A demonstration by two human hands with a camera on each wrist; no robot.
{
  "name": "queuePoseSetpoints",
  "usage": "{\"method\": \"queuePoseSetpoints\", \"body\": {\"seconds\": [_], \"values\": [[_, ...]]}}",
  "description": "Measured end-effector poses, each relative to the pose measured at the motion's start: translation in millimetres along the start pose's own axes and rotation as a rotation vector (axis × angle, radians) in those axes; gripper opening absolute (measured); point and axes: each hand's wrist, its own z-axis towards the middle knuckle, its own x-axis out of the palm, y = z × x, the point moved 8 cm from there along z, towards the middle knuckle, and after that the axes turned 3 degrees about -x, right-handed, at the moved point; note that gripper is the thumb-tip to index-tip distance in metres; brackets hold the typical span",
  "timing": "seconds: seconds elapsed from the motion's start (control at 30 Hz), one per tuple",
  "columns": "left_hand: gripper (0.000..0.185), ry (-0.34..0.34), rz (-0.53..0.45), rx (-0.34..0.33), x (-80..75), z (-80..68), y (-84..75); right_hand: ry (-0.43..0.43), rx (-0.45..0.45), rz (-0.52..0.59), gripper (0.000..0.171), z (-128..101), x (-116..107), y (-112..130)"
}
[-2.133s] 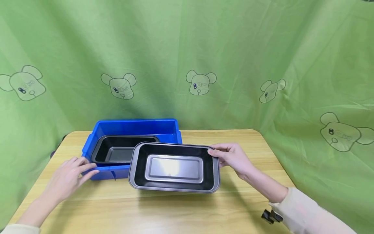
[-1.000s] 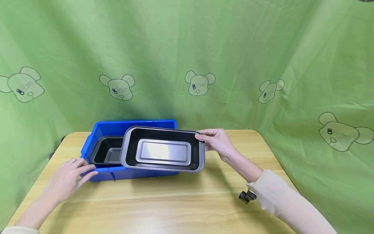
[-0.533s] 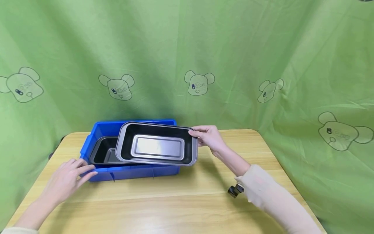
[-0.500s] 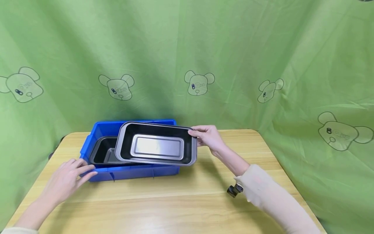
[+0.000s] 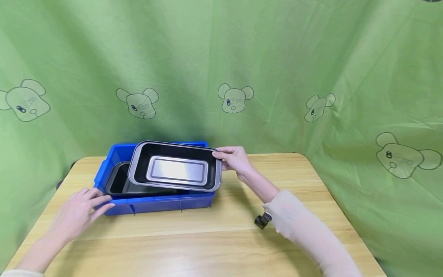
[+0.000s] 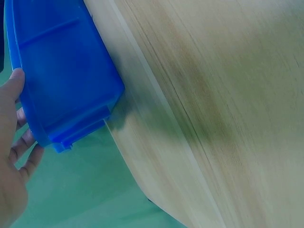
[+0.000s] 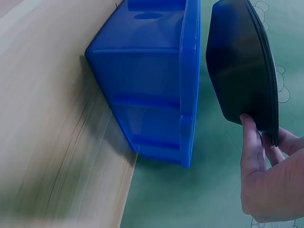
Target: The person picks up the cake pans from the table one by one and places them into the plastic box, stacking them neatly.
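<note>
In the head view my right hand (image 5: pixel 236 161) grips the right end of a dark metal loaf pan (image 5: pixel 177 170), thumb on the rim and fingers beneath. The pan is tilted, its inside facing me, and overlaps the blue plastic bin (image 5: pixel 157 204). From the right wrist view, the pan's dark underside (image 7: pixel 240 61) stands above the bin's rim, with a gap between them. A second loaf pan (image 5: pixel 119 179) lies inside the bin, partly hidden behind the held one. My left hand (image 5: pixel 74 213) holds the bin's near left corner, its thumb and fingers (image 6: pixel 16 78) on either side of it.
The bin stands at the back left of a light wooden table (image 5: pixel 194 242). A green curtain (image 5: pixel 270 57) with printed bear heads hangs behind and at both sides. A small black camera (image 5: pixel 263 220) sits at my right wrist.
My right hand has carried the loaf pan left and away from me, from in front of the bin to over it. The second pan is now more covered. My left hand stays at the corner.
</note>
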Motion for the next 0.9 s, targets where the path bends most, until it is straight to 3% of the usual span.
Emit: {"method": "queuePoseSetpoints", "body": {"seconds": [0.9], "values": [[0.068, 0.012, 0.004, -0.002, 0.4, 0.0, 0.2, 0.000, 0.022, -0.016, 0.032, 33.5, 53.7, -19.1]]}}
